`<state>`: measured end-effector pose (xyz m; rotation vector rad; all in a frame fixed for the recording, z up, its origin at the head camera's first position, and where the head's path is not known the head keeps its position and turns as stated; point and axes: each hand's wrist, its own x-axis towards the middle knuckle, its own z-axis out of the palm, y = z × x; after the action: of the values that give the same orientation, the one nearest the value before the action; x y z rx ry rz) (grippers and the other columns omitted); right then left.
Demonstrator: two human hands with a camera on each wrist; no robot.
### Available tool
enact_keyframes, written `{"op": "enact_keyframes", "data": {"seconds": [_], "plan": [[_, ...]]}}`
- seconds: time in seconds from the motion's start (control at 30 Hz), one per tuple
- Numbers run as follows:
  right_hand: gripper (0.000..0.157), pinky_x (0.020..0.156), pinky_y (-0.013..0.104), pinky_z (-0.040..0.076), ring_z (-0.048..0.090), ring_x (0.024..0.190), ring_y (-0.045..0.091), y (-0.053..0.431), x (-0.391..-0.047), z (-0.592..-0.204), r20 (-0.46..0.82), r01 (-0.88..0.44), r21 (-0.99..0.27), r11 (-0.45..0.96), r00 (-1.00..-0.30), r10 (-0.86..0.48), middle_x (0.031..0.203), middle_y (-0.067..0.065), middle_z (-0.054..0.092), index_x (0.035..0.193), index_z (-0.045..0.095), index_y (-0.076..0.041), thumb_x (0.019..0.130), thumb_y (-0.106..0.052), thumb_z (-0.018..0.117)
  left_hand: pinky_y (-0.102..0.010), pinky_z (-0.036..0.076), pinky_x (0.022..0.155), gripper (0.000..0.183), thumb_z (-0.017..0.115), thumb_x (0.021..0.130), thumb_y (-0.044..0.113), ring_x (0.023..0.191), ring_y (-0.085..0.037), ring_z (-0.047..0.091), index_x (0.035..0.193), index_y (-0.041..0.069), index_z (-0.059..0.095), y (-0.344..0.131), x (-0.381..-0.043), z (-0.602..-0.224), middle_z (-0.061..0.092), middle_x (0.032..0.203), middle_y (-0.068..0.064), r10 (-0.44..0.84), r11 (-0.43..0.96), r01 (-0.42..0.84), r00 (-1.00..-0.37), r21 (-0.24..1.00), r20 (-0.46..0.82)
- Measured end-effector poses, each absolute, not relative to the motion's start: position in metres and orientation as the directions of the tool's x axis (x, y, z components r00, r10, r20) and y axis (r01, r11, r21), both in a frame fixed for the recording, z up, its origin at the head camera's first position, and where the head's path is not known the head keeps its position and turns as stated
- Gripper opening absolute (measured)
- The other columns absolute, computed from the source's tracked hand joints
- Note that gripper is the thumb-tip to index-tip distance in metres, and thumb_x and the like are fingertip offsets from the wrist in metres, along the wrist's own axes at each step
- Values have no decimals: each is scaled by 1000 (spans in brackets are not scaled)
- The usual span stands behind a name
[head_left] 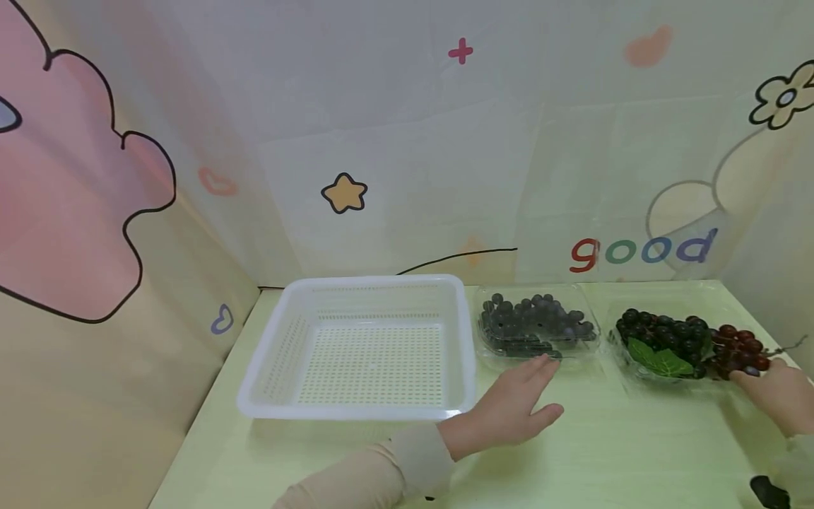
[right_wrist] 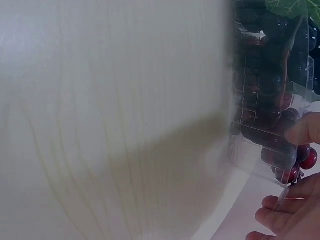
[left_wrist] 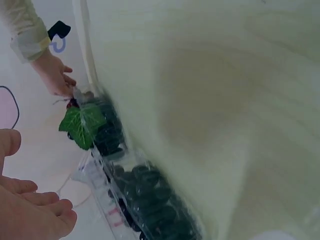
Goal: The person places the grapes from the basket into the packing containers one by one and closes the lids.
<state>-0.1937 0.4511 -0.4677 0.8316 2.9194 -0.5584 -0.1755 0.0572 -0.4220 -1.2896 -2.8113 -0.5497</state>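
Note:
At the far right of the head view, my right hand (head_left: 779,396) holds a bunch of red grapes (head_left: 740,346) by its outer end, with the stem sticking out past the fingers. The bunch lies against the dark grapes (head_left: 664,336) and green leaf (head_left: 661,359) in a clear plastic box (right_wrist: 255,165). In the right wrist view, the thumb (right_wrist: 305,129) overlaps the box's edge. My left hand (head_left: 509,406) is open, its fingertips near the front of a second clear box (head_left: 575,362) of dark grapes (head_left: 534,318).
A white plastic basket (head_left: 467,339) with a perforated bottom stands left of the two boxes. Printed cloth walls (head_left: 394,141) enclose the pale green table (head_left: 604,452) at the back and sides.

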Motion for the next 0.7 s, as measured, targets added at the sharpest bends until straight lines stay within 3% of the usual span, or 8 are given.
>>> {"op": "enact_keyframes", "data": {"seconds": [0.2,0.47,0.7], "plan": [[72,75,52,42,41,96,55,455,-194,-471,-134,499,-353,791,-864,486,109,47,32,117,23,30,81,-27,50,-31,33,101,56,37,92,41,132,-11,26,141,17,23,70,-167,-429,25,145,0,744,614,730,-663,299,90],[69,79,53,40,39,98,55,451,-194,-470,-118,507,-356,785,-858,501,109,47,31,118,21,30,83,-23,46,-26,35,98,55,39,92,40,129,-9,32,140,16,25,85,-168,-443,30,143,1,751,610,730,-657,309,72],[69,72,53,41,42,90,55,453,-191,-471,-103,470,-364,804,-878,467,101,47,34,111,23,31,83,-28,46,-23,34,99,55,37,93,40,128,-7,32,140,17,23,97,-174,-456,30,143,3,732,639,694,-682,331,16]]}}
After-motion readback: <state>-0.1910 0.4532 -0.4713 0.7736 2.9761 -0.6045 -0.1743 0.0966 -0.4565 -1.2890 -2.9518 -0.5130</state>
